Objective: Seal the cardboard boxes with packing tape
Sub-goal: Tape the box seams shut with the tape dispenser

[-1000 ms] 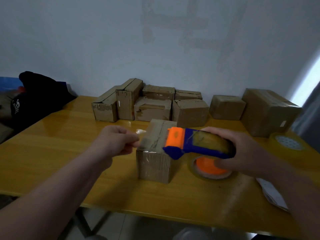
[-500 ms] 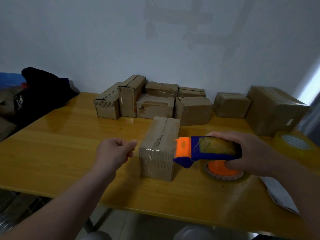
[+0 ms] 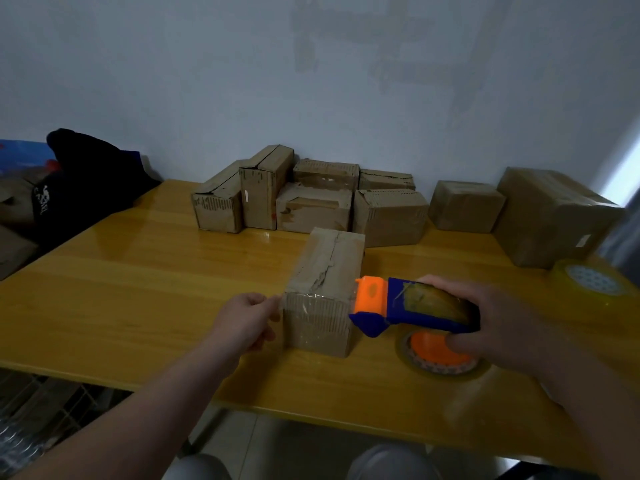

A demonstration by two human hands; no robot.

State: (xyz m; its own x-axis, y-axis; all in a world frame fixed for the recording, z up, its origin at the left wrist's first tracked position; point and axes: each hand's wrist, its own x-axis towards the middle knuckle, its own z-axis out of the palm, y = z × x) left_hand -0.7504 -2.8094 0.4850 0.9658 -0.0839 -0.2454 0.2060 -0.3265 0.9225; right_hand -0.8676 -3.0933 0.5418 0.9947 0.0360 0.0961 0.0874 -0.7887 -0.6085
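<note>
Right hand grips blue-and-orange plastic tape dispenser, nose just beside brown cardboard box, frame centre. Left hand: fingers curled at box's left edge; any grasp unclear. More cardboard boxes behind.

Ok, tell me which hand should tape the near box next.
Right. The right hand grips the tape dispenser, its orange head at the top edge of the near box; the left hand, by its left side, holds no tool.
</note>
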